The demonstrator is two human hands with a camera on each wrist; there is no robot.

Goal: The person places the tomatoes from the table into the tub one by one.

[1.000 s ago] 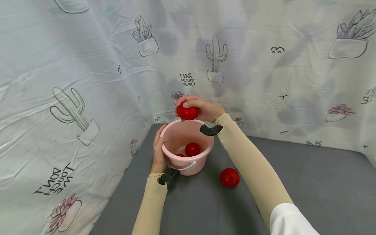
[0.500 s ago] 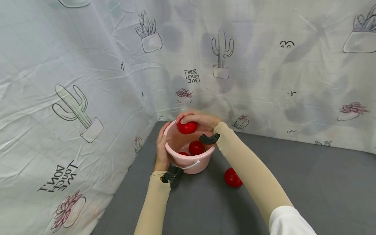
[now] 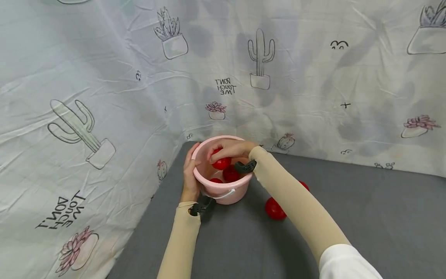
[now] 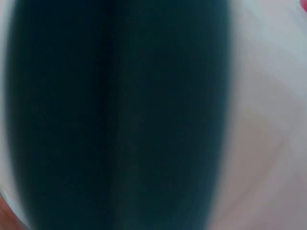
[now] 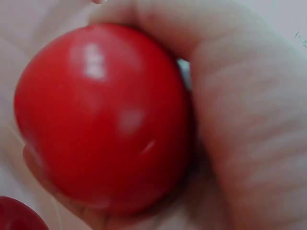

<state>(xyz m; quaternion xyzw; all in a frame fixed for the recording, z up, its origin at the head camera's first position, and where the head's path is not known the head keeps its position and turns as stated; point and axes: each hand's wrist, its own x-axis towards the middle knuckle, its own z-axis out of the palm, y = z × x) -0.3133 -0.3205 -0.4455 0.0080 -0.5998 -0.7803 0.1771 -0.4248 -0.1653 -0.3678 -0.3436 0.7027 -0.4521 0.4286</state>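
My right hand (image 3: 228, 150) grips a red tomato (image 3: 222, 162) inside the mouth of a pink bucket (image 3: 209, 185). The right wrist view shows this glossy tomato (image 5: 105, 115) large, with thumb and fingers curled round it. Below it in the bucket lie two more tomatoes, one (image 3: 231, 174) partly covered by the held one and one (image 3: 216, 180) mostly hidden by the front rim. My left hand (image 3: 189, 176) holds the bucket's left side, thumb over the rim and fingers outside. A dark blurred shape fills much of the left wrist view.
On the grey table (image 3: 237, 240), a tomato (image 3: 275, 209) sits right of the bucket, partly behind my right sleeve. Another tomato (image 3: 304, 185) peeks out beyond that sleeve. A white handle (image 3: 226, 195) hangs at the bucket's front. Printed cloth (image 3: 299, 77) encloses the back and left.
My right hand has lowered the tomato from above the bucket to inside its mouth. A tomato beyond the right sleeve has come into sight. The left hand keeps its hold.
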